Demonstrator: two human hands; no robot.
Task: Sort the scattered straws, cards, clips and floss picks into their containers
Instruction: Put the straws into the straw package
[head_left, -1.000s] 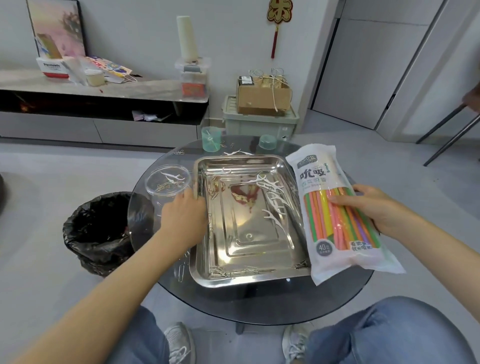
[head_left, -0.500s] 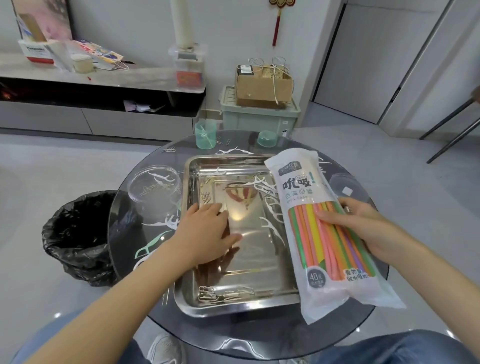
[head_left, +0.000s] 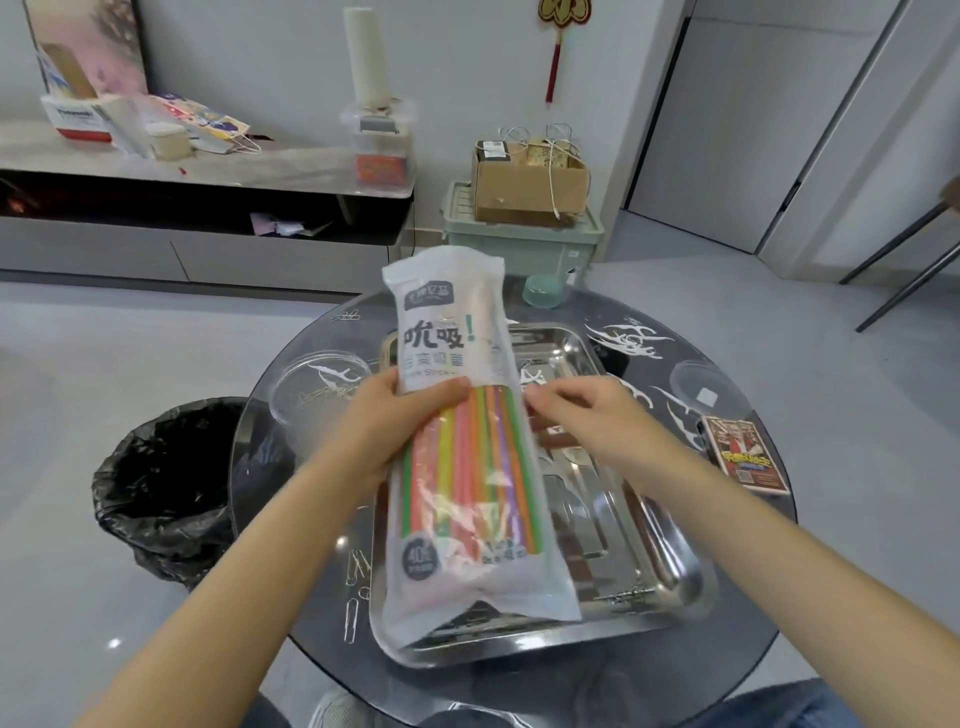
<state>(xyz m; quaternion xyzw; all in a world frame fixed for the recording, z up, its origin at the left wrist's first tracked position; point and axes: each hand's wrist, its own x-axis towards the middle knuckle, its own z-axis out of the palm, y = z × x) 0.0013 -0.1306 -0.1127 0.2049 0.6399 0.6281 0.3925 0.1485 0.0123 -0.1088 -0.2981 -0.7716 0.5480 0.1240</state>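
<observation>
A white plastic straw bag (head_left: 457, 467) full of coloured straws is held upright over the steel tray (head_left: 660, 566). My left hand (head_left: 395, 421) grips the bag's middle from the left, thumb across its front. My right hand (head_left: 587, 421) is at the bag's right edge, its fingertips pinching the plastic. White floss picks (head_left: 628, 338) lie on the glass table beyond the tray. Paper clips (head_left: 356, 571) lie left of the tray and along its near rim. A card box (head_left: 743, 460) sits at the right.
A clear round tub (head_left: 322, 387) holding clips and a floss pick stands left of the tray, and another clear tub (head_left: 701, 387) stands at the right. A green cap (head_left: 543, 291) is at the table's far edge. A black-lined bin (head_left: 171, 483) stands on the floor at left.
The straw bag has moved from the tray's right side to over its middle. My left hand left the tray and took hold of the bag; my right hand slid to its edge.
</observation>
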